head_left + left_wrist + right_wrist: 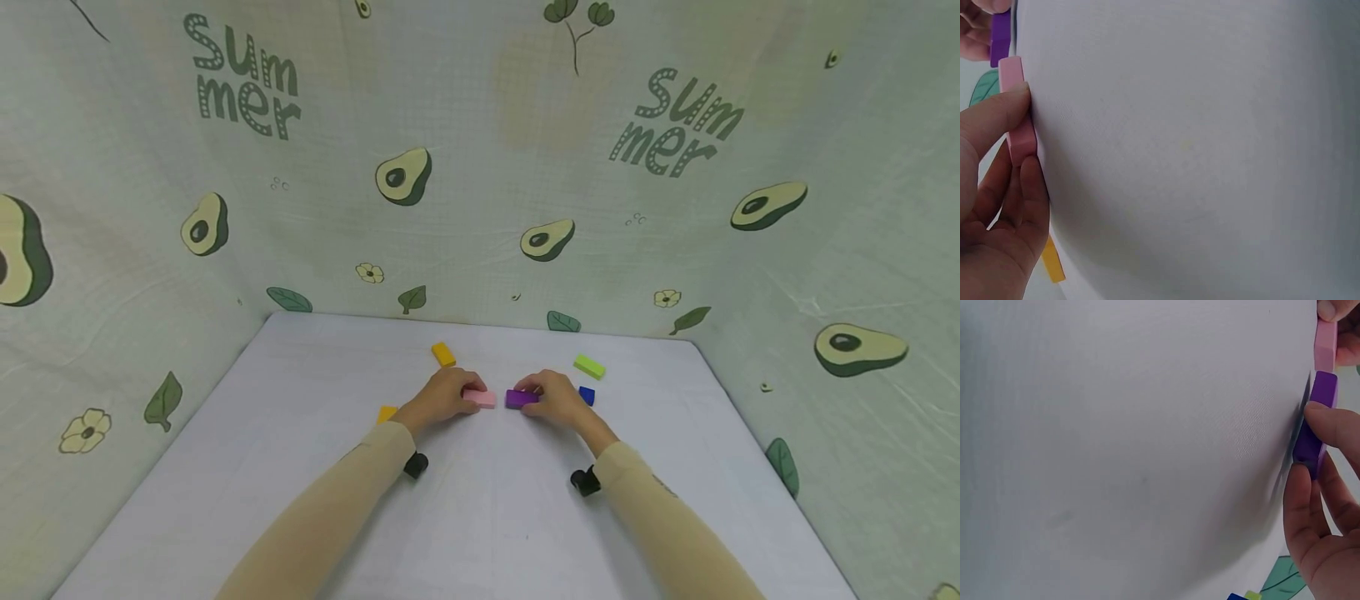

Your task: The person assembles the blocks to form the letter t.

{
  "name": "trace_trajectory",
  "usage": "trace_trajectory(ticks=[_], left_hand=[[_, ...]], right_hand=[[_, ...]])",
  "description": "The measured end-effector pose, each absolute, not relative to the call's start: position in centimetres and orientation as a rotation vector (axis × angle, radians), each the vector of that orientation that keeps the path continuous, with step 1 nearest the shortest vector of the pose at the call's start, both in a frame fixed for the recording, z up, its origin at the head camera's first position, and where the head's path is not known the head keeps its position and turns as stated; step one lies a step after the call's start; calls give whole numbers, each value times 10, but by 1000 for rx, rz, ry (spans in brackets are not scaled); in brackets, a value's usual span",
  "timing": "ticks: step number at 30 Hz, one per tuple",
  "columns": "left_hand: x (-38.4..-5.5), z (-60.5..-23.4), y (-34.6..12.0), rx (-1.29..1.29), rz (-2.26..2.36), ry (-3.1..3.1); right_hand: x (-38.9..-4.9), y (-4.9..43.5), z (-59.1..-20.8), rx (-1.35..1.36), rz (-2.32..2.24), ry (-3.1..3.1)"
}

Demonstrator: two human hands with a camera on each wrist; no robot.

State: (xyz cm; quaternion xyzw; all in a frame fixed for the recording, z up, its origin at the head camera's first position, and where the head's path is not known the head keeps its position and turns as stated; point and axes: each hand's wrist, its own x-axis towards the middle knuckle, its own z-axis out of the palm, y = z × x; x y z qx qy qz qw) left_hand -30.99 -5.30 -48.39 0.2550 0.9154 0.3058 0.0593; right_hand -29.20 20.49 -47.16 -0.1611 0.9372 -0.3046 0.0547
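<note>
Near the middle of the white table, my left hand (444,395) pinches a pink block (483,399) between thumb and fingers. Facing it, my right hand (557,397) grips a purple block (517,399) the same way. The two blocks point end to end with a small gap between them in the head view. In the left wrist view the thumb lies across the side of the pink block (1017,115). The right wrist view shows a thin shadow under the purple block (1316,428), beside the table surface. Parts of both blocks are hidden by the fingers.
A yellow block (444,354) lies beyond the left hand, and another yellow block (387,413) is partly covered by the left wrist. Beyond the right hand are a lime green block (589,367) and a blue block (587,396). Patterned cloth (480,167) walls the table's back and sides.
</note>
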Motion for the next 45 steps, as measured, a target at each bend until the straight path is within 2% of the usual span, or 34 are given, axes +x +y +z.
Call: trace_trajectory(ticks=[45], left_hand=[[-311, -483, -52, 735, 945, 2751]], right_hand=[[-291, 185, -476, -458, -930, 2837]])
